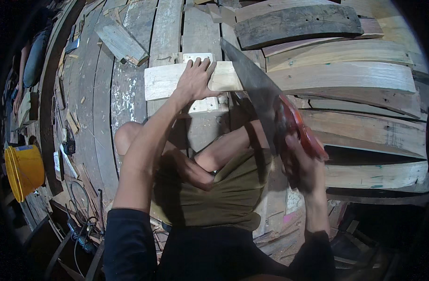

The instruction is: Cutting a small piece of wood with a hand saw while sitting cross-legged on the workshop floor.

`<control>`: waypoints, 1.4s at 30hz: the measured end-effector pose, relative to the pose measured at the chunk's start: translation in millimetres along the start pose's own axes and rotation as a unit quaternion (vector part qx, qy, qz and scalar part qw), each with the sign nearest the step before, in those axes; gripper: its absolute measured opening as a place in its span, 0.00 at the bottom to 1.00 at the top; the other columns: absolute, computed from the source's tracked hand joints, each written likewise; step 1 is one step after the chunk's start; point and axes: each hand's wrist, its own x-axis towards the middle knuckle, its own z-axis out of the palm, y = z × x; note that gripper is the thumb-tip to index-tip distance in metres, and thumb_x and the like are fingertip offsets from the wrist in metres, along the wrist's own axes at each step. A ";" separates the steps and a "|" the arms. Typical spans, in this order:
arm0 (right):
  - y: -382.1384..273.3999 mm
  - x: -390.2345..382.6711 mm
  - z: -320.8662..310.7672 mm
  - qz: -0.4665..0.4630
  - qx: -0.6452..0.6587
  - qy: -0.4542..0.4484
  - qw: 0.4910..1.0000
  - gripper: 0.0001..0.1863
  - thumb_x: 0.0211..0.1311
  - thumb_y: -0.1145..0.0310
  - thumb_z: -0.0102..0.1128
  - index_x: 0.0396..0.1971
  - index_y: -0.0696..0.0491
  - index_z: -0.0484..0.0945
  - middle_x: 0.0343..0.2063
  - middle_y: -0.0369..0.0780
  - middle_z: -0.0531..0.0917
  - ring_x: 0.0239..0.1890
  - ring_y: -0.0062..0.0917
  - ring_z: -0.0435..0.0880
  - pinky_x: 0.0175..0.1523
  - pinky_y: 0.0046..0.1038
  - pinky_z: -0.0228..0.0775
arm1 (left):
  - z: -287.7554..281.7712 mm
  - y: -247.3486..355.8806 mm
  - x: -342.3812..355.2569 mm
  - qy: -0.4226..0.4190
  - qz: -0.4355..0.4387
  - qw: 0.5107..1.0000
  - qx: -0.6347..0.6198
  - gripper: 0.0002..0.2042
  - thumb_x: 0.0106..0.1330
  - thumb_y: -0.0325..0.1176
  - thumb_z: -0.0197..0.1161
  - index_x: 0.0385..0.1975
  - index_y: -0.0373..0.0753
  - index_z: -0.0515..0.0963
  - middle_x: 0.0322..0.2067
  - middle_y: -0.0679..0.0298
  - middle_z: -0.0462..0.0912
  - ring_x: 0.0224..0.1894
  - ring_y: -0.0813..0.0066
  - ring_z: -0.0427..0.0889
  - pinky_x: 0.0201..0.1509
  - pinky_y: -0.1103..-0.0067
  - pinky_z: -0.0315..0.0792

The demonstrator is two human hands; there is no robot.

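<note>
My left hand lies spread on top of a pale wooden board, thumb along its near edge. The board rests crosswise on a light wooden block that shows at its near and far sides. My right hand is wrapped round the red-orange handle of a handsaw. The saw's wide grey blade slants away to the upper left and lies against the board's right end. Hand and handle are somewhat blurred. Whether the teeth are in a cut cannot be made out.
Curved planks are stacked along the right, with a dark curved plank at the top. A short wood offcut lies on the plank floor at upper left. A yellow bucket, cables and tools sit at far left. My bent legs are below the board.
</note>
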 end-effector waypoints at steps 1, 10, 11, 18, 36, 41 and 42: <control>-8.4 -16.1 -14.5 0.066 -0.033 -0.031 0.997 0.17 0.69 0.68 0.60 0.53 0.59 0.75 0.27 0.29 0.76 0.27 0.11 0.71 0.33 0.17 0.65 | -4.3 -1.2 -0.2 0.002 0.000 1.000 0.001 0.50 0.47 0.65 0.65 0.63 0.29 0.66 0.57 0.44 0.71 0.56 0.47 0.70 0.61 0.60 0.63; 8.2 74.5 35.1 0.020 0.089 -0.020 0.996 0.06 0.69 0.68 0.58 0.41 0.52 0.76 0.14 0.28 0.68 0.12 0.10 0.62 0.16 0.18 0.52 | -3.6 6.1 8.0 -0.039 0.020 0.999 -0.010 0.52 0.47 0.68 0.65 0.64 0.29 0.65 0.55 0.45 0.71 0.56 0.47 0.69 0.62 0.59 0.62; 4.5 85.8 42.7 0.018 0.088 -0.026 0.996 0.06 0.69 0.68 0.58 0.41 0.52 0.76 0.14 0.28 0.68 0.12 0.10 0.62 0.16 0.18 0.52 | -2.3 3.8 5.1 -0.056 0.011 0.998 0.003 0.53 0.46 0.70 0.64 0.65 0.31 0.65 0.57 0.46 0.70 0.59 0.47 0.68 0.64 0.59 0.61; 7.1 47.2 42.3 -0.062 0.060 -0.041 0.995 0.09 0.70 0.66 0.58 0.46 0.52 0.76 0.14 0.27 0.67 0.12 0.10 0.62 0.17 0.17 0.54 | -5.7 1.6 5.8 -0.036 0.027 0.999 -0.027 0.50 0.45 0.66 0.67 0.63 0.31 0.67 0.57 0.45 0.71 0.58 0.46 0.69 0.64 0.59 0.61; -17.8 32.1 40.4 -0.120 0.035 0.001 0.992 0.14 0.73 0.69 0.53 0.54 0.53 0.66 0.26 0.33 0.73 0.19 0.11 0.69 0.22 0.17 0.63 | -8.2 9.9 -1.8 -0.032 0.021 0.999 -0.020 0.50 0.46 0.66 0.67 0.61 0.29 0.68 0.55 0.47 0.71 0.55 0.47 0.70 0.63 0.60 0.62; -28.6 47.7 32.1 -0.079 -0.027 -0.028 0.996 0.20 0.71 0.68 0.54 0.57 0.60 0.67 0.35 0.36 0.75 0.32 0.12 0.71 0.34 0.17 0.67 | -0.9 5.5 -0.6 -0.019 0.026 0.999 -0.012 0.51 0.45 0.67 0.67 0.62 0.30 0.68 0.55 0.47 0.72 0.57 0.47 0.69 0.63 0.59 0.62; -36.9 51.0 34.8 -0.115 -0.085 -0.014 0.990 0.19 0.70 0.70 0.53 0.57 0.61 0.68 0.33 0.35 0.74 0.34 0.15 0.73 0.37 0.21 0.69 | 0.1 5.7 -0.7 -0.020 0.024 0.999 -0.014 0.52 0.44 0.68 0.67 0.63 0.30 0.67 0.55 0.48 0.72 0.58 0.47 0.69 0.63 0.58 0.62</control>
